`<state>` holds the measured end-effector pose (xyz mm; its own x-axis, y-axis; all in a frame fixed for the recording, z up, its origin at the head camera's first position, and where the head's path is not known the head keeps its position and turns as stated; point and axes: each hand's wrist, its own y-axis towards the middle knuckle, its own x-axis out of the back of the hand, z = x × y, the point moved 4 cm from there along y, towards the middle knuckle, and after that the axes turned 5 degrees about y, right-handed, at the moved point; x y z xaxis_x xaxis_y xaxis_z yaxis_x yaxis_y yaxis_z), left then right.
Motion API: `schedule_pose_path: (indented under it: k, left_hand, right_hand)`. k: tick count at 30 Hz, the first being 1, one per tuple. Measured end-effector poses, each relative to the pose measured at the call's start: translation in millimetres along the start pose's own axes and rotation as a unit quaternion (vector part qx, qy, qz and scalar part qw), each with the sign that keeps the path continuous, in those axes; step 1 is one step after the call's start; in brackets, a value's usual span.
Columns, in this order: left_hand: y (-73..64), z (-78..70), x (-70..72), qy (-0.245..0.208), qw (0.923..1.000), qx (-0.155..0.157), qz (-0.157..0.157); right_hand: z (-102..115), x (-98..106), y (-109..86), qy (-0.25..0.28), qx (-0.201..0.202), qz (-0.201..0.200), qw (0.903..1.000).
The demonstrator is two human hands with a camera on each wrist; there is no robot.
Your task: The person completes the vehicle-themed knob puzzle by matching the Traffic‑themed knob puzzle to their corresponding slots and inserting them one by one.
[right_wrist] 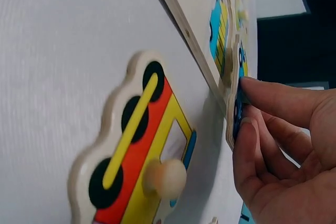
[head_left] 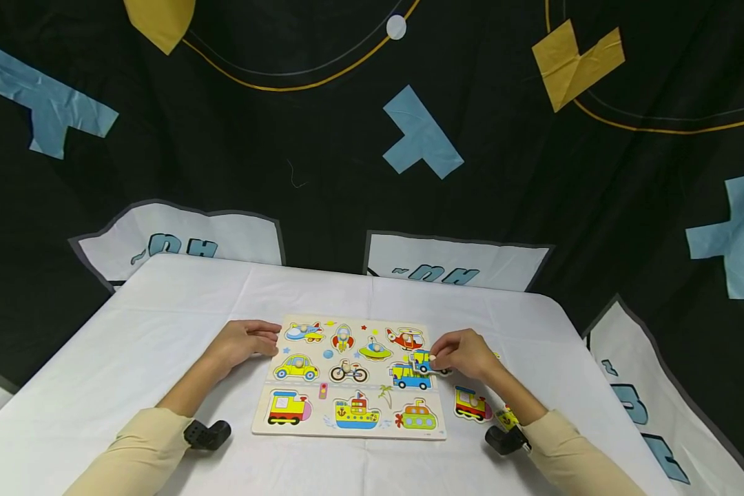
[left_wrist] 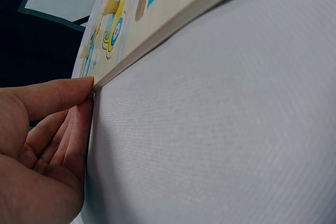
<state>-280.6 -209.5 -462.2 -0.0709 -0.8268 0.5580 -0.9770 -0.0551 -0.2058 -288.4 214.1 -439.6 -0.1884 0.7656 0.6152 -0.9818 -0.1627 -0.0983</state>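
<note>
A wooden puzzle board [head_left: 304,396] printed with vehicles lies on the white-covered table. At its left edge, my left hand [head_left: 248,342] touches the side with its fingertips; the left wrist view has the thumb [left_wrist: 58,95] right at that edge. My right hand [head_left: 465,353] pinches a blue-and-yellow bus puzzle piece [head_left: 421,361], its knob hidden by the fingers. In the right wrist view the bus piece stands tilted, close over the board's right edge. Under it is the printed bus spot [head_left: 410,376]. Knobbed pieces such as the car [head_left: 295,367] sit in the board.
A red-and-yellow train piece [head_left: 472,404] with a wooden knob lies right of the board. Another yellow piece [head_left: 506,417] shows partly behind the right forearm. Black wrist cameras [head_left: 207,435] hang at both sleeves. A black curtain [head_left: 335,172] stands behind the table.
</note>
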Motion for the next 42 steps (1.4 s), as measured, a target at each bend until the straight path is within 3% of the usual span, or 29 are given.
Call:
schedule_pose_path:
  k: [16,42]
  left_hand:
    - [-0.5,-0.1,0.0,-0.002,1.0,-0.003,0.001]
    - [-0.9,0.4,-0.3,0.003,1.0,0.002,-0.001]
  right_hand:
    - [16,-22,-5.3,0.007,0.052,0.069,0.9963]
    - [18,-36,-6.1,-0.006,0.046,0.078,0.9959]
